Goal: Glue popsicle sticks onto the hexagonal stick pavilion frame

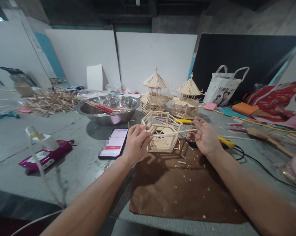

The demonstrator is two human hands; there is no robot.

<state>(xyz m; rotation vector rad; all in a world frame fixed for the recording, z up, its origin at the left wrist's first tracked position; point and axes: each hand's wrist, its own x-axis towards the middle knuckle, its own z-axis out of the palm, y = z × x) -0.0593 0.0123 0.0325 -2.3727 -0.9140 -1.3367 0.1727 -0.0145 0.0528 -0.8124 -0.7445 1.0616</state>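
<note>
A thin wooden stick [174, 133] stretches level between my two hands. My left hand [136, 144] pinches its left end, fingers closed. The fingers of my right hand [203, 136] are closed on its right end. Behind and below the stick, a six-sided frame [162, 150] built of pale wooden sticks stands at the far edge of a brown mat [175, 193]. Its front is partly covered by the stick and my left fingers. Short stick offcuts [182, 162] and pale crumbs lie on the mat between my forearms.
A phone [113, 144] lies left of my left hand. Beyond it are a metal basin [108, 119] and a heap of sticks [52, 102]. Two stick pavilions [156, 82] stand behind. At right are a yellow-handled tool [226, 141] with a cord and a white bag [220, 88].
</note>
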